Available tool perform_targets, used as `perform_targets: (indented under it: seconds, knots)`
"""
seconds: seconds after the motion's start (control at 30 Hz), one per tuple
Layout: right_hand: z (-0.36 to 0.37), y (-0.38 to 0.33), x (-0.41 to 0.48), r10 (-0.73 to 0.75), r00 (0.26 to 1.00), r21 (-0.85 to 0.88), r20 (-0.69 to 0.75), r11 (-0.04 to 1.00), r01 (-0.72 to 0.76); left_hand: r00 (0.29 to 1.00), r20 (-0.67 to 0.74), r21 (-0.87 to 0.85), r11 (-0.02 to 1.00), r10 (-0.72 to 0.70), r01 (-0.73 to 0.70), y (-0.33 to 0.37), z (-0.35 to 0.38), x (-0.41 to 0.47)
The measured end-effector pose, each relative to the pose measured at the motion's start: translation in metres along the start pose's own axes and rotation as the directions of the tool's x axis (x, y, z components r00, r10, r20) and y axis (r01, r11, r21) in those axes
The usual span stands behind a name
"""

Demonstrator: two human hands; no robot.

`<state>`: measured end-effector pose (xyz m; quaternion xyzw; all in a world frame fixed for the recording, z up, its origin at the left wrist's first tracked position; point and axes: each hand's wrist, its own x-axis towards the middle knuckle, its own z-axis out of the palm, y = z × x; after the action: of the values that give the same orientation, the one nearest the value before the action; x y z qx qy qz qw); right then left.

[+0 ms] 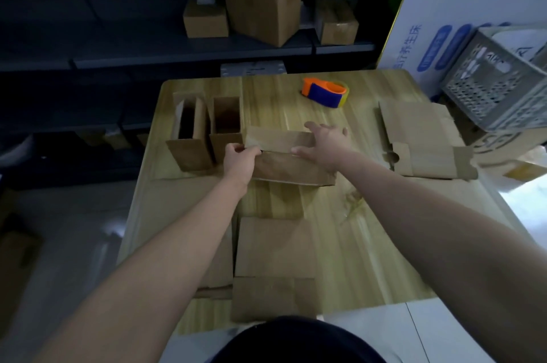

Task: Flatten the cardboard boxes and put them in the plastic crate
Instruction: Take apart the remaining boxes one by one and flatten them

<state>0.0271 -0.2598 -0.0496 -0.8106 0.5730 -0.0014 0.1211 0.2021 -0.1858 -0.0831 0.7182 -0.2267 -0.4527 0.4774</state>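
A brown cardboard box (288,167) lies mid-table with its top flap (275,140) half raised. My left hand (238,163) pinches the box's left end at the flap. My right hand (324,143) rests flat over the flap's right side, fingers spread. Two open boxes (207,132) stand side by side to the left. A flattened box (423,143) lies at the table's right edge, another flattened box (275,268) near me. The grey plastic crate (497,81) sits at the far right, beyond the table, tilted.
An orange and blue tape dispenser (325,92) stands at the back of the wooden table (355,244). Dark shelves behind hold three closed cardboard boxes (262,9). A white printed carton (444,22) leans behind the crate.
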Motion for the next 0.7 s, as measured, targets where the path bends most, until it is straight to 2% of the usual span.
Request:
perform_targets:
  seconds: [0.07,0.23,0.57,0.7]
  knots:
    - [-0.002,0.004,-0.002,-0.021,1.000,0.000,0.006,1.000,0.021,0.999,0.004,-0.034,0.999,-0.032,0.033,0.001,0.005,0.000]
    - [-0.002,0.013,-0.003,-0.063,0.987,0.074,0.146,0.996,0.053,0.999,-0.011,-0.068,0.996,-0.053,0.052,-0.001,0.008,0.001]
    - [-0.002,0.015,0.000,-0.071,0.987,0.165,0.144,0.985,0.047,0.992,0.066,-0.183,0.976,-0.109,0.119,0.008,0.003,0.000]
    - [-0.010,0.014,0.002,-0.080,0.997,0.056,0.011,0.995,0.079,0.987,0.147,-0.199,0.976,-0.065,0.094,0.009,0.000,0.000]
